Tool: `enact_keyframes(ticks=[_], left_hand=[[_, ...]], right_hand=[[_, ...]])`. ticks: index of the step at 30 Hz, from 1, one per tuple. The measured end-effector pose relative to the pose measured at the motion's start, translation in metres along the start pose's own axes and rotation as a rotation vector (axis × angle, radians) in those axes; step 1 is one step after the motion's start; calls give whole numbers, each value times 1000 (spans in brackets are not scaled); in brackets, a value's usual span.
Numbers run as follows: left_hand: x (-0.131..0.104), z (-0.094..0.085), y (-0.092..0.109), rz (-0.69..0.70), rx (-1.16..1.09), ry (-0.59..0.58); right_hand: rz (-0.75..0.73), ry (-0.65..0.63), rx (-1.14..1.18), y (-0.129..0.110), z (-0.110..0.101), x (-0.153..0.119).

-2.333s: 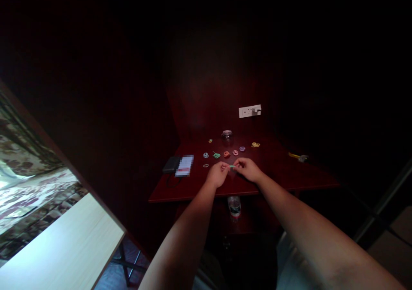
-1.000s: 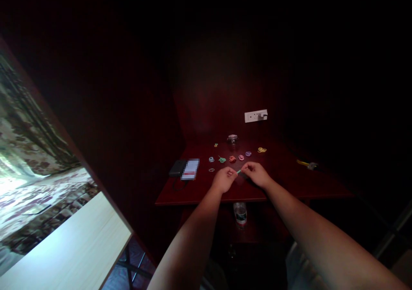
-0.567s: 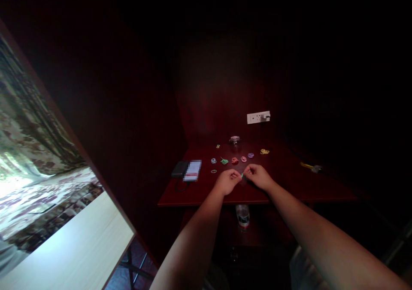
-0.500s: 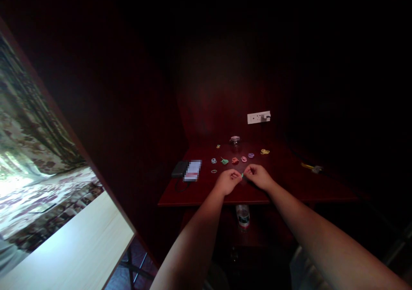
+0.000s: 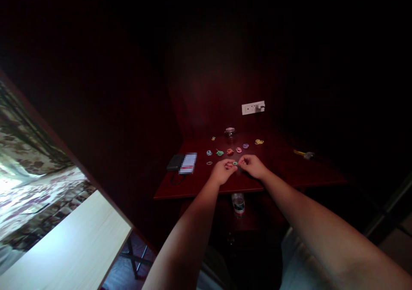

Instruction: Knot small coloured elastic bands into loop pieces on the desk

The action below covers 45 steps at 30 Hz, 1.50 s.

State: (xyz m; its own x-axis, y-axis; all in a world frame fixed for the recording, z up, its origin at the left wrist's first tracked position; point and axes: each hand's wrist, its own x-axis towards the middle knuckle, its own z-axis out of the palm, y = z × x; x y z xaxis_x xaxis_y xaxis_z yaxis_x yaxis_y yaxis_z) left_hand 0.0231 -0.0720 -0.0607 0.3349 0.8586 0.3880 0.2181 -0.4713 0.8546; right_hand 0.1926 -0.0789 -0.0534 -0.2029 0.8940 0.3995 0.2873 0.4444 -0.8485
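Note:
Over the front of the dark red table, my left hand (image 5: 223, 171) pinches a small green elastic band (image 5: 235, 163) between thumb and fingers; it shows as a little ring. Close to its right side, my right hand (image 5: 254, 166) is closed in a pinch, and whatever its fingertips hold is too small to make out. Behind the hands lie small heaps of bands: blue (image 5: 209, 153), green (image 5: 219, 153), orange-red (image 5: 230, 151), pink (image 5: 238, 150), purple (image 5: 246, 146) and yellow (image 5: 259, 142). A single pale band (image 5: 209, 163) rests left of my left hand.
A lidded clear jar (image 5: 230, 134) stands at the table's back, near a few bands (image 5: 213, 138). On the left are a phone-like object (image 5: 188, 163) and a black case (image 5: 175, 163). Keys (image 5: 309, 155) lie right. Below the tabletop stands a bottle (image 5: 238, 205). A socket (image 5: 253, 108) is on the wall.
The green band, mostly hidden between both hands' fingertips before, now shows as a ring at my left fingertips. My hands are slightly further apart. The whole view has shifted a little.

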Motion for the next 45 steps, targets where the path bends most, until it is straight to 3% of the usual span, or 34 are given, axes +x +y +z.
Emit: enact_keyframes(ticks=[26,32,38,45], left_hand=[[-2,-2,8,-72,11,54],[-1,-2,0,-7,23,21],[-4,-5,6,127,38,44],[-4,-6,6,111,-40,16]], right_hand=[[13,47,-25,-2,1,-1],[16,56,-62,-1,1,0],[33,46,-62,-3,1,0],[15,38,-70,1,1,1]])
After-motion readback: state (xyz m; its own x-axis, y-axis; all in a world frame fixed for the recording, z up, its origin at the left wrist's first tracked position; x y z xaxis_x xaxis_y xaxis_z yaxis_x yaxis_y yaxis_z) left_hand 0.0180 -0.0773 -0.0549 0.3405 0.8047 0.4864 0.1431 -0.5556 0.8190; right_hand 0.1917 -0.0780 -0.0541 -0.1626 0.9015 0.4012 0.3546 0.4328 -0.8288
